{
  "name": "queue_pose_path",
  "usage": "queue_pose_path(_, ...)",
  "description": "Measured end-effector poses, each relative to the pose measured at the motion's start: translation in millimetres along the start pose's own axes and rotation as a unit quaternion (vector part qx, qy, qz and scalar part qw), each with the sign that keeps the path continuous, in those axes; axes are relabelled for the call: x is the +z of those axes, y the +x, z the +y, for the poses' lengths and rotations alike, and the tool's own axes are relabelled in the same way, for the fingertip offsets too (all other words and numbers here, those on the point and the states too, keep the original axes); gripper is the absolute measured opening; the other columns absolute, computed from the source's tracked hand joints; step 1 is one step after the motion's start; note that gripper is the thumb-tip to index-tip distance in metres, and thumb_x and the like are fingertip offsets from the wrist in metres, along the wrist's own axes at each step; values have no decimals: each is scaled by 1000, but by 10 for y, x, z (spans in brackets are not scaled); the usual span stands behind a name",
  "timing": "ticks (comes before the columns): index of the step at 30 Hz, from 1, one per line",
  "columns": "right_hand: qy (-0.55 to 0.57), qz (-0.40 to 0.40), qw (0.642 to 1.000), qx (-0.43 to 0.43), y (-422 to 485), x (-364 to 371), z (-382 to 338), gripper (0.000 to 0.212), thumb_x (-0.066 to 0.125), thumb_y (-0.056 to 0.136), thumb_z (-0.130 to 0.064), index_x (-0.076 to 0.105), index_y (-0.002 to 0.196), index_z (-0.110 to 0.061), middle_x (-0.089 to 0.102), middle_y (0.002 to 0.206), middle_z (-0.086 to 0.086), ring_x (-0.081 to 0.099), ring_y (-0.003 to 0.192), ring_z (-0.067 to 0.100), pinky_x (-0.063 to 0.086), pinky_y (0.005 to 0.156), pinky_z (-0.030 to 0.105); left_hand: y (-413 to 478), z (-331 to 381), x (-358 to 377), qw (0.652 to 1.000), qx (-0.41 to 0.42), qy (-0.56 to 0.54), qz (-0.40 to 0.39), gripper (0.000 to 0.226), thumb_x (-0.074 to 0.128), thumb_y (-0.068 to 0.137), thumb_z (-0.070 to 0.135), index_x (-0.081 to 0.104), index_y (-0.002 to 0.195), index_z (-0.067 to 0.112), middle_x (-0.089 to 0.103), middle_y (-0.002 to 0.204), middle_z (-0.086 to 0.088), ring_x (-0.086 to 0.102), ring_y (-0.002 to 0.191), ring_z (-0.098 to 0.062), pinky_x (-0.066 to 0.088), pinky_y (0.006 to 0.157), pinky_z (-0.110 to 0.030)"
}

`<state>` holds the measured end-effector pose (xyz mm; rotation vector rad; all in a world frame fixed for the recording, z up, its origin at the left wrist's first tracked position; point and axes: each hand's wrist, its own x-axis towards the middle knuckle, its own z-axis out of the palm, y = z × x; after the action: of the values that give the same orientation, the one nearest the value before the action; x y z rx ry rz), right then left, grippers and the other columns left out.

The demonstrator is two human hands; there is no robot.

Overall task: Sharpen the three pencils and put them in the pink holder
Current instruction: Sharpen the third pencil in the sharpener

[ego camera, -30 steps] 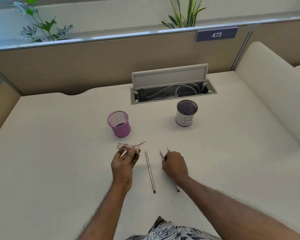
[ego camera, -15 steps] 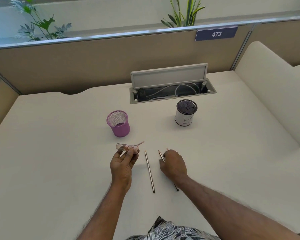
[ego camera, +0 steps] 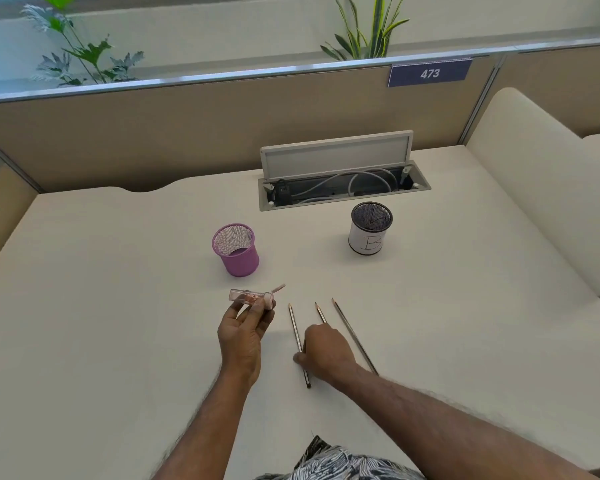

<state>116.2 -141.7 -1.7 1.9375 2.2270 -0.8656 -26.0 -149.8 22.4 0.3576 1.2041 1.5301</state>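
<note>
Left hand [ego camera: 243,336] fingertips pinching clear sharpener [ego camera: 251,298], reddish bits inside. Right hand [ego camera: 327,353] over middle pencil [ego camera: 320,313], fingers hidden, grip not clear. Pink holder [ego camera: 238,259] upright, only mesh visible inside.

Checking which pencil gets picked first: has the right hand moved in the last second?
Yes. The right hand slid left and toward the person, up to the leftmost grey pencil, which lay still.

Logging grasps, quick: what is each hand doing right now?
Left hand: holds the clear pink plastic pencil sharpener.
Right hand: curled over the middle grey pencil; grip hidden, cannot be told.
</note>
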Motion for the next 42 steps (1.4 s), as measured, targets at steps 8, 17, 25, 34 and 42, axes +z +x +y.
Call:
queue_pose_path(8, 144, -31, 989, 4, -47, -221, 132, 25, 59, 68, -25, 55, 59, -2, 66, 58, 10, 61, 53, 28, 52, 46, 30, 9, -24, 25, 999, -14, -26, 13, 44, 70, 82, 12, 55, 121, -2, 69, 106, -20, 69, 93, -24, 59, 78, -29)
queue_pose_path(17, 324, 34, 945, -43, -309, -658, 616, 20, 55, 80, -6, 66, 93, -15, 71, 68, 4, 50, 48, 6, 42, 51, 21, -78, -12, 190, 998, -35, -46, 2, 17, 56, 95, 2, 52, 95, 19, 75, 88, -11, 71, 77, -17, 58, 79, -27)
queue_pose_path(25, 233, 188, 939, -168, -442, -659, 651, 10, 64, 89, -27, 71, 89, -20, 56, 58, -10, 47, 54, 6, 38, 56, 20, -63, -28, 255, 998, -39, -56, -12, 18, 60, 93, 7, 53, 109, 11, 73, 93, -15, 71, 80, -19, 58, 80, -29)
queue_pose_path(34, 141, 237, 944, -180, -407, -599, 602, 21, 56, 89, -36, 70, 91, -20, 69, 75, -5, 59, 67, 15, 49, 62, 34, -166, -67, 279, 998, -40, -34, -31, 8, 58, 94, 7, 55, 98, 13, 76, 91, -11, 69, 78, -16, 57, 78, -27)
queue_pose_path(42, 49, 277, 937, -208, -415, -485, 607, 5, 65, 82, -16, 64, 79, -12, 60, 72, 1, 57, 62, 25, 46, 50, 30, -230, -220, 257, 999, -32, -13, 25, 53, 67, 89, 4, 46, 132, 27, 76, 82, -3, 69, 85, -21, 57, 74, -29)
